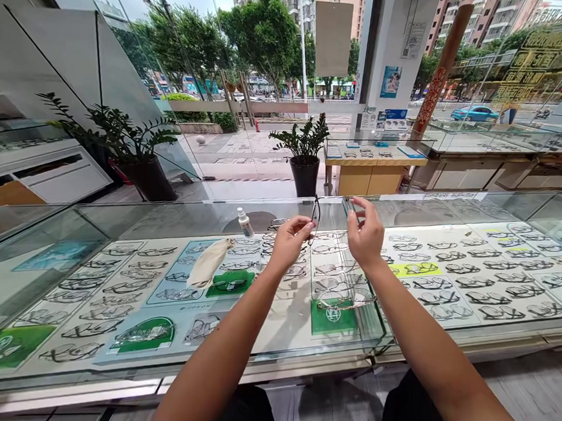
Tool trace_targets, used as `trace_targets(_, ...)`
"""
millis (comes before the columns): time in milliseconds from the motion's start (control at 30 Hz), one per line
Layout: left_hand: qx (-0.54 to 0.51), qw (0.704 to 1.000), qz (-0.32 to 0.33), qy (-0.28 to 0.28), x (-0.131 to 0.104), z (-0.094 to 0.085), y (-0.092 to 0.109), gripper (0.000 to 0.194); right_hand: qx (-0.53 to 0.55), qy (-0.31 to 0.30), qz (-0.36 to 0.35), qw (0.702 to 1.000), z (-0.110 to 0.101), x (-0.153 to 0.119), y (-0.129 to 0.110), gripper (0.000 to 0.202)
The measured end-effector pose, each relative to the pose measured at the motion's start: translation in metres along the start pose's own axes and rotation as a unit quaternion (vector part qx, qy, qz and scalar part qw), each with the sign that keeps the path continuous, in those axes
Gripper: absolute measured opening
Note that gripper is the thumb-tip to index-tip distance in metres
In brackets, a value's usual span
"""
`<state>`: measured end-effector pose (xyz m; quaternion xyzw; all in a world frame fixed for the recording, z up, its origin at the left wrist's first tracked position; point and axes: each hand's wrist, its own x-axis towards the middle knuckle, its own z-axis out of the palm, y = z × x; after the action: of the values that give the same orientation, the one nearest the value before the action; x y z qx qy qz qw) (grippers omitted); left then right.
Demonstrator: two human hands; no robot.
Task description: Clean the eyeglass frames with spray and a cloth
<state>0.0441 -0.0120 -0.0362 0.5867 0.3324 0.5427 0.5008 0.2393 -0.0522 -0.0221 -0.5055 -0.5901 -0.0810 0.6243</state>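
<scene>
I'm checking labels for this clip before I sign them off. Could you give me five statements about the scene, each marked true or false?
1. The left hand holds a pair of glasses. True.
2. The right hand grips the white bottle. False: the bottle stands on the glass counter, apart from both hands.
3. A cream cloth lies on the counter, to the left of the left hand. True.
4. The blue car is on the left side of the picture. False: it shows on the right, through the window.
5. Rows of glasses are on display inside the counter. True.
</scene>
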Motion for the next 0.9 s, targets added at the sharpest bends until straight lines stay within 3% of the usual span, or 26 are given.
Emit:
trace_targets(200,-0.021,1.0,-0.001,0.013,0.0,-0.001,0.001,0.038,0.025,-0.042,-0.021,0.999,0.001,-0.003,-0.003,0.023)
trace_targets(400,-0.018,1.0,0.006,0.003,-0.003,0.004,0.003,0.04,0.062,-0.197,-0.07,0.976,0.001,-0.009,-0.015,0.033)
trace_targets(467,-0.016,1.0,0.011,-0.005,-0.004,0.006,0.001,0.04,0.048,-0.224,-0.075,0.971,0.002,-0.01,-0.017,0.035)
trace_targets(900,-0.011,1.0,0.014,0.008,-0.004,0.006,-0.002,0.04,0.014,-0.2,-0.07,0.977,0.004,-0.012,-0.014,0.035)
